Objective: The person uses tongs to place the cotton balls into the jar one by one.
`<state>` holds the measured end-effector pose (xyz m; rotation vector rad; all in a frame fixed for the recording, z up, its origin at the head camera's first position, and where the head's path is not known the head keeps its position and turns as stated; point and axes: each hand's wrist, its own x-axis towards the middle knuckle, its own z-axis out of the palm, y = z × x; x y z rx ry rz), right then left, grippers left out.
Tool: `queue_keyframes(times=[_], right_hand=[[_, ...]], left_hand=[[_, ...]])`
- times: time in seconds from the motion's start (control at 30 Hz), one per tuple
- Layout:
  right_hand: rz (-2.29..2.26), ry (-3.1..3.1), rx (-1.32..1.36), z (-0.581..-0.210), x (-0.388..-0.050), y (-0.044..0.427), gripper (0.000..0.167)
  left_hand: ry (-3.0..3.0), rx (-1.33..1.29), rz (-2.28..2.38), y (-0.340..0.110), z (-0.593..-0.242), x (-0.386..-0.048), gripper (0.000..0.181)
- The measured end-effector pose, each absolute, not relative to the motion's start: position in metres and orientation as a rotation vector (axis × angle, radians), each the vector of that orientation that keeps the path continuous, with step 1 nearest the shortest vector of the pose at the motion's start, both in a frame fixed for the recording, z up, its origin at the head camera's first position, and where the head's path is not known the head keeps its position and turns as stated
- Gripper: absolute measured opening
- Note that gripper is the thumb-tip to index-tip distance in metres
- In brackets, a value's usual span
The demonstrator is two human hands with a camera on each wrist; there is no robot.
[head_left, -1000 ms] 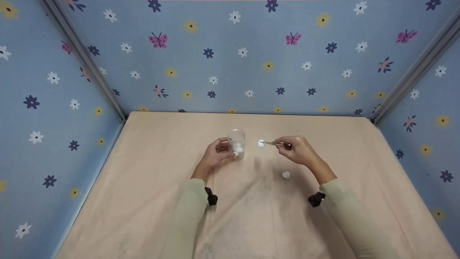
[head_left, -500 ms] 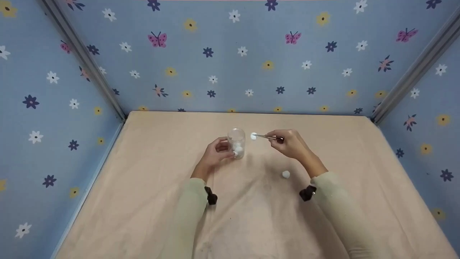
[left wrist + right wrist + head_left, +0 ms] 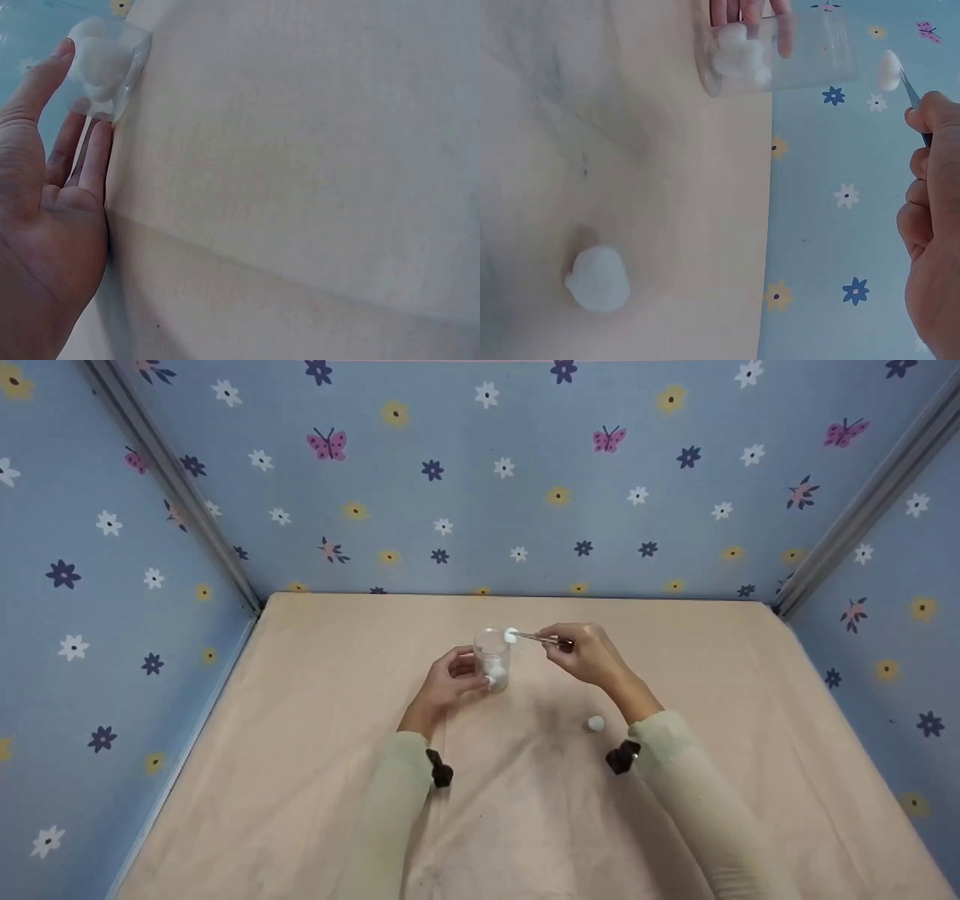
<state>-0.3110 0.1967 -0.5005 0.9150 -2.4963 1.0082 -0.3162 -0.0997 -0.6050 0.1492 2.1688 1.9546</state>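
My left hand (image 3: 448,682) holds a clear jar (image 3: 492,649) upright on the cloth, thumb on the near side and fingers behind it. Several white cotton balls (image 3: 739,58) lie at the bottom of the jar. With my right hand (image 3: 581,651) I grip a pair of tweezers (image 3: 544,640). Pinched in their tips is one cotton ball (image 3: 511,635), held beside the jar's rim at the right. In the right wrist view that cotton ball (image 3: 889,70) hangs just beyond the jar's mouth. Another cotton ball (image 3: 595,724) rests on the cloth, below the right hand in the head view.
A beige cloth (image 3: 337,690) with creases covers the table. Blue flowered panels (image 3: 465,487) rise behind and at both sides, joined by grey corner posts (image 3: 169,484). Dark wrist cameras (image 3: 440,772) sit at both cuffs.
My right hand has moved left and a little farther away, bringing the tweezers and their cotton ball to the jar's rim. The left hand and the jar have stayed in place.
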Motion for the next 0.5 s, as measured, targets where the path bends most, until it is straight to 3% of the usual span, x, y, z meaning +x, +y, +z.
queue_keyframes(times=[0.5], right_hand=[[1.002, -2.529, 0.906, -0.496, -0.315, 0.173, 0.019]], left_hand=[[2.184, 0.162, 1.985, -0.100, -0.606, -0.317, 0.061]])
